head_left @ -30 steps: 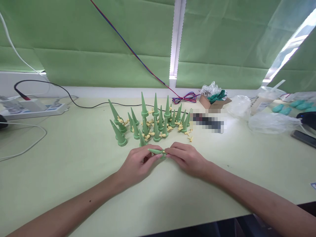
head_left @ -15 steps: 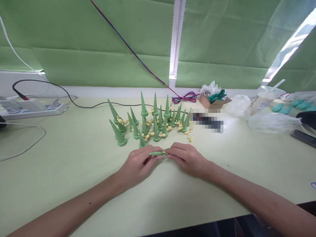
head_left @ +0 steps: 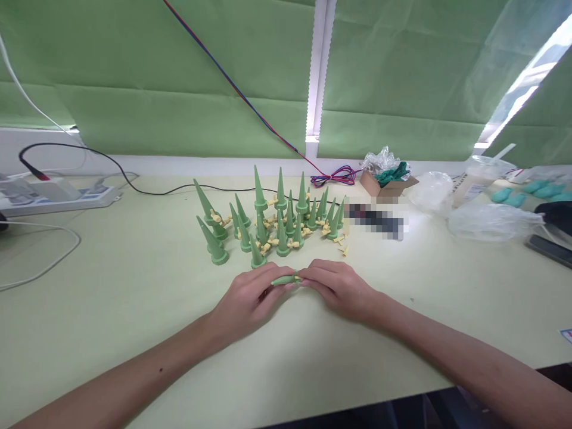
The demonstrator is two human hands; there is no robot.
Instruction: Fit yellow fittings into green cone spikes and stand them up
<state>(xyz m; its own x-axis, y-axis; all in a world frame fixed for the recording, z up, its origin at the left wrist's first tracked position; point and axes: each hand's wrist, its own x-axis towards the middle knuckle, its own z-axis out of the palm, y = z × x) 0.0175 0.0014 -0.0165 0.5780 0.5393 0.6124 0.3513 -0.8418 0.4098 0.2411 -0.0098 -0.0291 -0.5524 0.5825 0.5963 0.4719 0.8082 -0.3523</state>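
Note:
Between the fingers of my left hand (head_left: 252, 295) lies a green cone (head_left: 283, 280), its tip pointing left. My right hand (head_left: 336, 287) pinches a small yellow piece (head_left: 298, 277) against the cone's base, and the fingertips of both hands nearly meet there. Just beyond the hands stand several upright green cones (head_left: 281, 238) with round bases. Small yellow pieces lie among them, and a loose yellow piece (head_left: 345, 251) rests at the group's right front edge.
A power strip (head_left: 100, 199) with cables is at the far left. Behind the cones, a thin black cable crosses the table. At the right are a cardboard box (head_left: 388, 189), a plastic cup (head_left: 471, 182), clear bags (head_left: 496, 221), teal pieces (head_left: 501, 195) and a phone (head_left: 552, 250).
The green cone between my hands has tilted slightly, its tip a little lower. Both hands keep nearly the same place and grip.

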